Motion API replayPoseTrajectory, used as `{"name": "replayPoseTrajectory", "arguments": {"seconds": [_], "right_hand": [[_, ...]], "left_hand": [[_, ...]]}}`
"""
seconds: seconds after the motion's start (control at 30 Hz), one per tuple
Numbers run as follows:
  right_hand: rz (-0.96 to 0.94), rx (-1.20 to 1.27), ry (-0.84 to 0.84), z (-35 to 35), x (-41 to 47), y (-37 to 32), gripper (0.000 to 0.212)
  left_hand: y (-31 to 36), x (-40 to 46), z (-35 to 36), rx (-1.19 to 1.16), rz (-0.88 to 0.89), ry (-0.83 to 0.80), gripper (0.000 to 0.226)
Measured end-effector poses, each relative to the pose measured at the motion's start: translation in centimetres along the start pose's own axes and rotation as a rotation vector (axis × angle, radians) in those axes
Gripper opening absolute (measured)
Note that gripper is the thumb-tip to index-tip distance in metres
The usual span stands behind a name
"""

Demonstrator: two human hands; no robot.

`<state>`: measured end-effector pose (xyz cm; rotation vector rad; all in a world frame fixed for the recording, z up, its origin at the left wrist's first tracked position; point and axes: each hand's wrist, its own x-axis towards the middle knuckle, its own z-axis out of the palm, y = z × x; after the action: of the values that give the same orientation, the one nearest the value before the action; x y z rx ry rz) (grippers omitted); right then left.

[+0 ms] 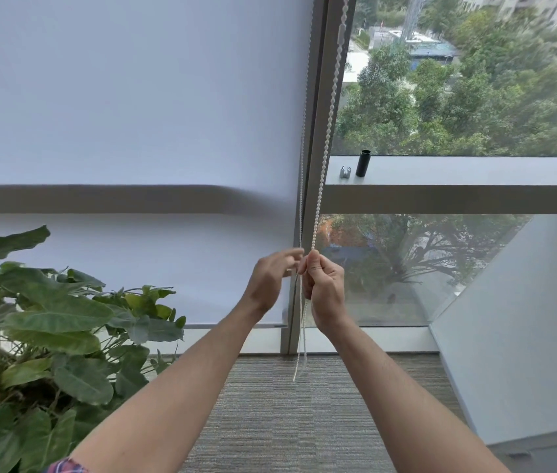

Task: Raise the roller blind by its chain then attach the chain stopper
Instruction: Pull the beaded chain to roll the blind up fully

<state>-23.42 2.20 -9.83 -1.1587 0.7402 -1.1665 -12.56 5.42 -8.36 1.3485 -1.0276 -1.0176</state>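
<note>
We see soft, even daylight through the window (475, 97), the blind (133, 97) glowing pale; shadows stay faint; trees (526, 80) at the right edge smear, and straight lines bow with wide-angle distortion

Single head-worn wide-angle view, looking forward and slightly down along both forearms toward the window frame (314, 131). Hands sit near centre, close to lens; the lowered roller blind (133, 97) fills upper left, carpet (287, 421) runs along bottom. Straight lines bow toward the edges. No second view.
</note>
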Motion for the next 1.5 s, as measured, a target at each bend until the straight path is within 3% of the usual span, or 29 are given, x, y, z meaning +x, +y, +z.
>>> {"name": "replayPoseTrajectory", "arguments": {"seconds": [0.1, 0.3, 0.57, 0.7, 0.8, 0.87, 0.97, 1.03, 1.13, 1.5], "right_hand": [[0.054, -0.048, 0.020, 0.0, -0.9, 1.6, 0.048], [0.174, -0.092, 0.027, -1.3, -3.3, 5.0, 0.049], [0.316, -0.175, -0.144, -2.9, -3.9, 5.7, 0.051], [0.289, -0.236, -0.222, -3.6, -2.1, 5.6, 0.013], [0.250, -0.131, -0.102, -3.0, -0.8, 3.7, 0.034], [0.210, -0.032, -0.047, -2.0, -0.1, 1.6, 0.032], [0.114, 0.094, -0.119, 0.1, 0.2, -2.2, 0.036], [0.012, 0.090, -0.153, 1.3, 0.2, -3.9, 0.047], [-0.089, 0.021, -0.115, 2.5, 0.3, -4.5, 0.045], [0.016, -0.071, -0.030, 1.2, -1.1, -0.5, 0.044]], "left_hand": [[3.0, -0.1, 0.8, -0.192, 0.109, -0.006, 0.035], [5.3, -0.5, 2.6, -0.292, 0.232, -0.127, 0.033], [1.4, -1.4, 3.4, -0.199, 0.190, 0.091, 0.032], [0.8, -1.8, 3.3, -0.190, 0.165, 0.128, 0.032], [-0.3, -2.2, 3.3, -0.214, 0.122, 0.114, 0.033], [-1.3, -2.7, 3.5, -0.225, 0.079, 0.101, 0.034], [-3.2, -3.6, 3.8, -0.236, 0.011, 0.115, 0.035], [-4.0, -3.7, 3.7, -0.234, -0.029, 0.124, 0.041], [-4.4, -3.9, 3.7, -0.186, -0.036, 0.114, 0.044], [-7.1, -5.4, 2.9, 0.006, -0.108, 0.005, 0.052]]}}
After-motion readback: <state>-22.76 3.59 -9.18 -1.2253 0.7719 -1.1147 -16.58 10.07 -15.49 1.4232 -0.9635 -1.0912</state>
